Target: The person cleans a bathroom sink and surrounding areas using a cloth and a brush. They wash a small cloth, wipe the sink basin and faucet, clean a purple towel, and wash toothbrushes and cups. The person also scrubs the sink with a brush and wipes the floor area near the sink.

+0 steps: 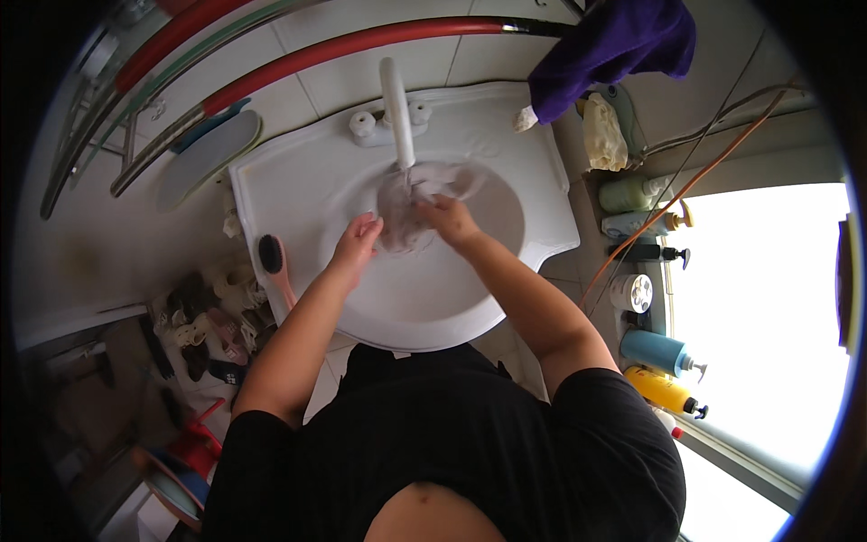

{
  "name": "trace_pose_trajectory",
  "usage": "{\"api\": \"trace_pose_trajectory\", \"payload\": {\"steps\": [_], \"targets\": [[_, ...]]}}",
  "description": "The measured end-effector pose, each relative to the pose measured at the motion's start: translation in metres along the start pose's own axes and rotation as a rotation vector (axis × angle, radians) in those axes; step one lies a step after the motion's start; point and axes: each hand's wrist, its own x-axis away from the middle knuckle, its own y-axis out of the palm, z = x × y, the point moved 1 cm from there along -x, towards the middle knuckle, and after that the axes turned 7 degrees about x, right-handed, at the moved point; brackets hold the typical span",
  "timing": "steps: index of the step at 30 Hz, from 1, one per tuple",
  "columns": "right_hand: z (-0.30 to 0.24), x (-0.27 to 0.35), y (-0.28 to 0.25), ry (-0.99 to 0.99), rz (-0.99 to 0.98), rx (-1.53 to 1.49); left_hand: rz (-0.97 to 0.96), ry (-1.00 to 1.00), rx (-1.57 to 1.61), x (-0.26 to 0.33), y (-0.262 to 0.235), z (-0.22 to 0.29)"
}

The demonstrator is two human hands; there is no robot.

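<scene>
A greyish-pink wet cloth, blurred by motion, lies in the far part of the white washbasin under the white tap. Water seems to run from the spout onto it. My right hand closes on the cloth's right side, its fingertips partly lost in the folds. On the left, my left hand is beside the cloth's edge with fingers slightly bent and apart. Nothing shows in its grasp.
A pink-handled brush lies on the basin's left rim. Red-covered rails cross above the far edge, with a purple cloth hanging at the right. Several bottles, including a blue pump bottle, line the right-hand sill. Shoes stand at lower left.
</scene>
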Motion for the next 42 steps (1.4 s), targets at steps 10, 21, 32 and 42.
{"api": "trace_pose_trajectory", "payload": {"steps": [10, 21, 32, 42], "targets": [[-0.029, -0.009, 0.007, -0.111, -0.338, -0.39, 0.266, 0.528, -0.565, -0.032, 0.023, -0.01], [-0.043, -0.004, -0.052, -0.153, -0.526, 0.479, -0.286, 0.286, 0.078, -0.001, 0.046, 0.07], [-0.048, 0.0, -0.051, -0.31, -0.399, 0.469, -0.061, 0.308, -0.736, -0.009, 0.001, 0.059], [-0.087, 0.023, -0.053, -0.219, -0.593, -0.164, -0.121, 0.555, -0.743, 0.014, 0.045, 0.047]]}}
